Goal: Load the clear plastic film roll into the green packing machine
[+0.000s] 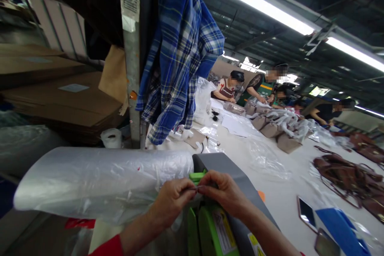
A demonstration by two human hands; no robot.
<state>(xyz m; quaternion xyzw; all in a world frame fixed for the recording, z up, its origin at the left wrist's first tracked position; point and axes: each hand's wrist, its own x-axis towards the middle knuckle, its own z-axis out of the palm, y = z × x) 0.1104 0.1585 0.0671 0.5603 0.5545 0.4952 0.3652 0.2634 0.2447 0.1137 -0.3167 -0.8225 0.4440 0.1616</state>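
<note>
Both hands meet in front of me, fingertips pinched almost together. My left hand (172, 199) and my right hand (223, 192) hold something thin and pale between them, too small to make out. Right under them stands a green and grey machine (214, 228) with yellow warning labels. A large roll of transparent plastic film (99, 180) lies on its left side, close to my left hand. The fingers hide part of the machine's green top.
Beige bags (267, 128), plastic wrapping and brown leather bags (348, 176) lie on the white table (288, 184). Two phones and a blue case (342, 228) sit at right. A plaid shirt (180, 56) hangs from a metal post (135, 72). Co-workers stand behind; flattened cardboard (60, 100) is stacked left.
</note>
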